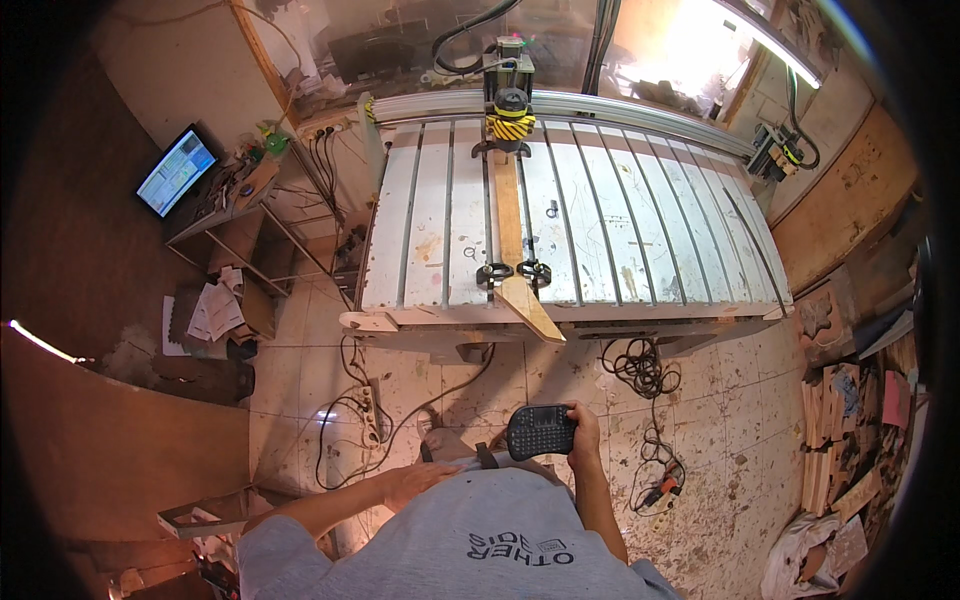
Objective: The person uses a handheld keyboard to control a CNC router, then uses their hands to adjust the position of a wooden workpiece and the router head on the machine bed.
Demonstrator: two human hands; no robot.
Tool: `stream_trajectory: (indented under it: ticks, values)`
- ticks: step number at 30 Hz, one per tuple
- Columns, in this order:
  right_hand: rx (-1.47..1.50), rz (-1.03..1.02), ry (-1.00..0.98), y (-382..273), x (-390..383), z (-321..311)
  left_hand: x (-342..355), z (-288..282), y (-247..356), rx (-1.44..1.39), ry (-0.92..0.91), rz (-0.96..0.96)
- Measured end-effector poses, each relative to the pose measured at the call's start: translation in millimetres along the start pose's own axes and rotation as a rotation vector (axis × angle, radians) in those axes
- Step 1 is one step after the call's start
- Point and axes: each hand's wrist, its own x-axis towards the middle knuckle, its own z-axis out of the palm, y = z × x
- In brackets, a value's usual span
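Your grey shirt [410,545] sits under your left hand [412,485], can't tell if its fingers are apart; your right hand [584,436] clamps one end of the keyboard [540,431], so it could tip.

The grey short-sleeved shirt [420,525] bears dark lettering [520,553].

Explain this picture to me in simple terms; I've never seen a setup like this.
It comes from a wide fisheye camera on a person's head, looking down, so straight edges bend. No robot hands here: the person's right hand holds a small black keyboard; the left hand lies near the waist, with nothing visible in it. Ahead stands a white slotted table with a machine head on a rail, probably a computer-driven cutter. On the table, black clamps flank a wooden piece. Off left, a screen is lit.
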Motion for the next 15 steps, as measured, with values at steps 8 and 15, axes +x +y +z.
stream_trajectory:
  ticks: [8, 15]
  values:
    - [-0.013, -0.006, 0.003, 0.7, -0.1, 0.9, 0.4, -5.1, 4.7, -0.040, -0.002, 0.011]
    - [0.024, 0.017, 0.012, 9.5, 3.1, -5.0, -2.9, 14.4, -12.8, -0.041, 0.072, 0.096]
